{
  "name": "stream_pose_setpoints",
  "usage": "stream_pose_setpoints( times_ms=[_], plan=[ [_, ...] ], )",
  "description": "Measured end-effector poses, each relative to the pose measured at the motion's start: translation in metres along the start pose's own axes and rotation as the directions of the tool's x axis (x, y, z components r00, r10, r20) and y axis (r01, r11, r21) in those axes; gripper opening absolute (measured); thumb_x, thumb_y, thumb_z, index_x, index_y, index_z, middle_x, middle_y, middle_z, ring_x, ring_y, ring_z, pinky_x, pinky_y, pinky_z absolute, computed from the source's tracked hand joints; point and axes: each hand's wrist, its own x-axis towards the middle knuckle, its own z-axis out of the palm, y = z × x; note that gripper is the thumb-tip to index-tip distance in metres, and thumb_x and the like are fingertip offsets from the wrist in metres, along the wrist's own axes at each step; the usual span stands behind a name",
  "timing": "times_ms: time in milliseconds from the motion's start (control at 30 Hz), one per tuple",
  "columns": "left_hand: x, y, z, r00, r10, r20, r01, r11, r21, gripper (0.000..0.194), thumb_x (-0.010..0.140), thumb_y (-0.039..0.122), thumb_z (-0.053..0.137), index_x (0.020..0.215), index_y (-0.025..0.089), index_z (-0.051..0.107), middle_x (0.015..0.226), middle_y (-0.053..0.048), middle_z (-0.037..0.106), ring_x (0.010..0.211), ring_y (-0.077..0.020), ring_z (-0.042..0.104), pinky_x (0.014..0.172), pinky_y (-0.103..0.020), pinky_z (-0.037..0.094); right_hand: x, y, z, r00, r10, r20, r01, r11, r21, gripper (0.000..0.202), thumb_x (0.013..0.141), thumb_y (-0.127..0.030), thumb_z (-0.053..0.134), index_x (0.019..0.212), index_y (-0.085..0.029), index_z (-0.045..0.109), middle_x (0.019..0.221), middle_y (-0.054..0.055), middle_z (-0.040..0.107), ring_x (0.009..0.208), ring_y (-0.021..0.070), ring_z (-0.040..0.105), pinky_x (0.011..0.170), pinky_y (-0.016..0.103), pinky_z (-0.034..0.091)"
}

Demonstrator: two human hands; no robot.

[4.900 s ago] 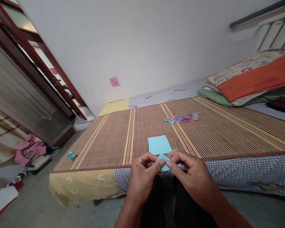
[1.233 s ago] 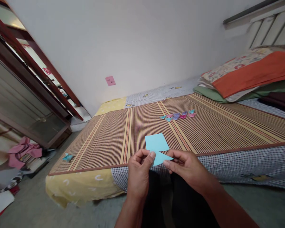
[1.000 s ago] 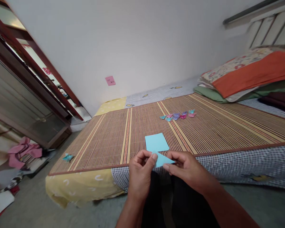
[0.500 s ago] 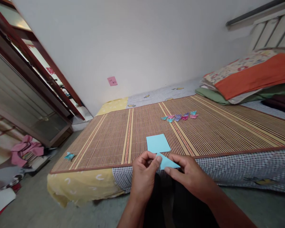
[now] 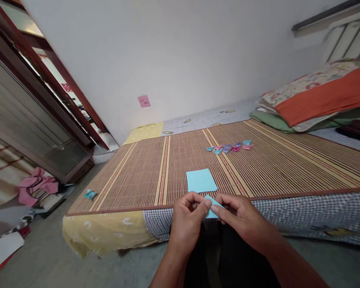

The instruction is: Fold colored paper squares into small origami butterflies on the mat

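A small folded piece of light blue paper [image 5: 211, 213] is held between both hands, over the near edge of the bed. My left hand [image 5: 188, 220] pinches its left side between thumb and fingers. On its right side, the thumb and fingers of my right hand [image 5: 239, 213] are closed on it, covering its right corner. Just beyond my hands a flat light blue square sheet [image 5: 201, 181] lies on the striped mat [image 5: 144, 176]. Farther back sits a row of several small folded papers [image 5: 227, 148] in blue, pink and purple.
One blue folded paper piece [image 5: 90, 195] lies near the mat's left front corner. Pillows and folded bedding [image 5: 321, 96] are stacked at the back right. A pink note [image 5: 144, 101] is on the wall. Pink cloth [image 5: 37, 186] lies at the far left.
My right hand's thumb and fingers have moved left, closer to my left hand, and now cover the paper's right corner. The view has shifted slightly.
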Motion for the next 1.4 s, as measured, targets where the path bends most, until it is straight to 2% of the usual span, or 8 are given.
stream_pose_setpoints(
  times_ms=[233, 400, 633, 833, 967, 1100, 1267, 1400],
  plan=[
    [0.0, 0.0, 0.0, 1.0, 0.011, -0.02, -0.013, 0.996, -0.085, 0.028, 0.087, 0.04, 0.073, 0.08, 0.015, 0.065, 0.072, 0.002, 0.058, 0.065, -0.0101, 0.048, 0.063, -0.022, 0.039, 0.0, 0.002, -0.001, 1.0, 0.007, -0.005, -0.007, 0.999, 0.044, 0.033, 0.097, -0.04, 0.056, 0.07, -0.021, 0.05, 0.066, -0.004, 0.046, 0.063, 0.0139, 0.044, 0.059, 0.027, 0.037],
    [-0.003, 0.004, 0.005, 0.983, 0.126, -0.131, -0.124, 0.992, 0.024, 0.017, 0.084, 0.03, 0.077, 0.087, 0.017, 0.068, 0.078, 0.001, 0.064, 0.072, -0.0111, 0.055, 0.068, -0.021, 0.044, -0.001, 0.001, 0.0, 0.999, -0.015, -0.047, 0.013, 0.999, -0.035, 0.033, 0.097, -0.038, 0.054, 0.07, -0.021, 0.05, 0.066, -0.004, 0.045, 0.063, 0.014, 0.043, 0.059, 0.027, 0.036],
    [-0.002, 0.005, 0.004, 0.983, 0.137, -0.122, -0.134, 0.991, 0.028, 0.013, 0.082, 0.026, 0.078, 0.083, 0.018, 0.068, 0.075, 0.001, 0.065, 0.069, -0.0107, 0.056, 0.066, -0.021, 0.044, -0.002, -0.002, 0.005, 0.988, -0.086, -0.125, 0.073, 0.992, -0.102, 0.03, 0.097, -0.037, 0.056, 0.071, -0.021, 0.055, 0.071, -0.001, 0.056, 0.066, 0.016, 0.049, 0.059, 0.027, 0.038],
    [-0.001, 0.006, 0.002, 0.986, 0.141, -0.086, -0.137, 0.989, 0.048, 0.011, 0.082, 0.024, 0.078, 0.083, 0.017, 0.07, 0.078, 0.0, 0.066, 0.074, -0.0117, 0.059, 0.07, -0.022, 0.046, -0.001, -0.004, 0.007, 0.994, -0.05, -0.1, 0.042, 0.996, -0.084, 0.033, 0.099, -0.04, 0.054, 0.072, -0.021, 0.052, 0.066, -0.004, 0.045, 0.06, 0.0136, 0.04, 0.055, 0.027, 0.033],
    [-0.001, 0.011, -0.002, 0.996, 0.082, -0.024, -0.084, 0.995, -0.054, 0.023, 0.083, 0.034, 0.079, 0.095, 0.018, 0.066, 0.079, 0.001, 0.065, 0.07, -0.0103, 0.059, 0.065, -0.021, 0.046, 0.002, -0.004, 0.004, 0.987, -0.069, -0.146, 0.067, 0.998, -0.013, 0.035, 0.099, -0.039, 0.054, 0.069, -0.022, 0.048, 0.061, -0.006, 0.039, 0.056, 0.0123, 0.037, 0.052, 0.026, 0.031],
    [-0.003, 0.014, -0.002, 0.996, -0.02, 0.089, 0.032, 0.991, -0.133, 0.041, 0.071, 0.029, 0.09, 0.096, 0.017, 0.059, 0.079, 0.001, 0.068, 0.068, -0.0104, 0.063, 0.065, -0.021, 0.049, 0.002, 0.0, 0.001, 0.979, -0.08, -0.186, 0.089, 0.995, 0.038, 0.033, 0.1, -0.039, 0.052, 0.073, -0.021, 0.054, 0.063, -0.005, 0.042, 0.057, 0.0126, 0.039, 0.053, 0.025, 0.033],
    [-0.004, 0.009, 0.0, 1.0, 0.0, 0.011, 0.002, 0.98, -0.201, 0.053, 0.071, 0.025, 0.089, 0.11, 0.02, 0.054, 0.081, 0.002, 0.069, 0.065, -0.0105, 0.065, 0.063, -0.021, 0.051, 0.0, 0.005, 0.004, 0.981, -0.051, -0.186, 0.064, 0.996, 0.066, 0.031, 0.101, -0.041, 0.053, 0.078, -0.021, 0.056, 0.065, -0.005, 0.046, 0.057, 0.0126, 0.04, 0.052, 0.025, 0.035],
    [-0.005, 0.007, 0.001, 0.999, 0.031, 0.025, -0.026, 0.984, -0.179, 0.046, 0.075, 0.025, 0.086, 0.109, 0.02, 0.056, 0.082, 0.002, 0.069, 0.07, -0.011, 0.066, 0.067, -0.021, 0.051, -0.002, 0.004, 0.006, 0.975, -0.091, -0.201, 0.097, 0.995, 0.023, 0.031, 0.101, -0.04, 0.053, 0.077, -0.021, 0.056, 0.065, -0.004, 0.046, 0.058, 0.0129, 0.04, 0.053, 0.025, 0.036]
  ],
)
